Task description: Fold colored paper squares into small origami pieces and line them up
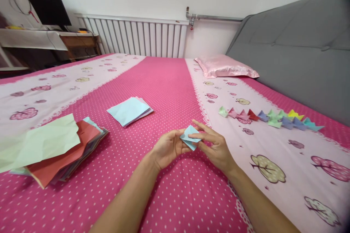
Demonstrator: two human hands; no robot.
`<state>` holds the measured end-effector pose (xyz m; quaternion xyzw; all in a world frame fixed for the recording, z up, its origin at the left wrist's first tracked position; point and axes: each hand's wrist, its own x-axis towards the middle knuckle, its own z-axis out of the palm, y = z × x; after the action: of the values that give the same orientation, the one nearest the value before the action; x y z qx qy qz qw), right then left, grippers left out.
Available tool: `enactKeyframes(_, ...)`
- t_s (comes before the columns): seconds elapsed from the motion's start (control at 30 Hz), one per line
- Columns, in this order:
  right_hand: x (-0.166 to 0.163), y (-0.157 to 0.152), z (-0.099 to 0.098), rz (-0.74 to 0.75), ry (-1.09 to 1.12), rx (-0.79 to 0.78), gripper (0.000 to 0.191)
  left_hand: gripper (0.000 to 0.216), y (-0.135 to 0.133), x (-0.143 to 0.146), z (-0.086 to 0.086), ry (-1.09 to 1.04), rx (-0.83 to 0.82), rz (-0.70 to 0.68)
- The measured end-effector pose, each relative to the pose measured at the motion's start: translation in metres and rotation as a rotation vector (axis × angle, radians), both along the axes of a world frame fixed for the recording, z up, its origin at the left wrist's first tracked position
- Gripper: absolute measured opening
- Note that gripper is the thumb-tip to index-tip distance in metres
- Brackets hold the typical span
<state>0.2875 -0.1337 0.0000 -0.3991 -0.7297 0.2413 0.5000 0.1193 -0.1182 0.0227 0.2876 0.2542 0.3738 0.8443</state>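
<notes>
A small light-blue folded paper (190, 133), diamond-shaped with a loose lower layer, is held between both hands above the pink dotted bedsheet. My left hand (171, 147) is closed on its left corner, thumb on top, with the other fingers curled beneath. On the right side, my right hand (214, 145) pinches the paper, one finger lying across its face and the index finger raised. Beyond the hands lies a stack of light-blue square sheets (129, 110). Over to the right stand several small folded paper boats (273, 117) in green, pink, red, purple, yellow and blue.
A larger loose pile of coloured paper (54, 145), pale green and red on top, lies at the left. At the back right rests a pink pillow (224, 66) near the grey headboard (295, 36). A white radiator (142, 36) runs along the wall; a monitor (49, 10) stands on a desk.
</notes>
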Motion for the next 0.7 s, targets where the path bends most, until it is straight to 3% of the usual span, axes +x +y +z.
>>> enactKeyframes(0.3, -0.005, -0.002, 0.000, -0.063, 0.134, -0.059, 0.017, 0.025, -0.008, 0.004, 0.001, -0.039, 0.255, -0.045)
enactKeyframes(0.7, -0.011, -0.006, 0.005, -0.106, 0.188, -0.142, 0.018, 0.031, -0.010, 0.014, -0.004, 0.086, 0.341, 0.041)
